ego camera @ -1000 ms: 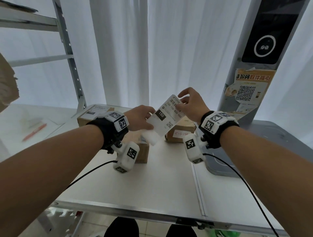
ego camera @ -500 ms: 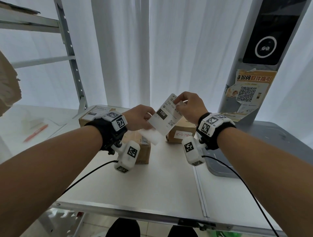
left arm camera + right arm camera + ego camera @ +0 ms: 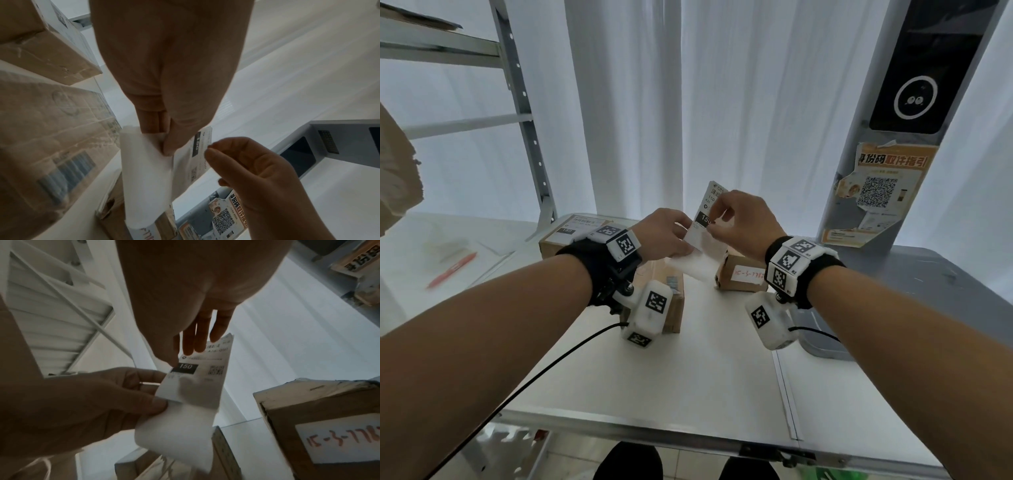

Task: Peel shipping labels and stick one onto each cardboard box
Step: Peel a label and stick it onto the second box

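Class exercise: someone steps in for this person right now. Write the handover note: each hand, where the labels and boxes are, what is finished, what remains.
Left hand: pinches the white backing strip, which curls down from its grip.
Right hand: pinches the printed shipping label, marked 150, held up above the table and partly peeled off the backing.
Boxes: the far left box already carries a printed label. The middle box sits under the hands. The right box shows only a handwritten white tag.
Left to do: finish the peel, stick this label on a box; which boxes lack one I cannot fully tell.
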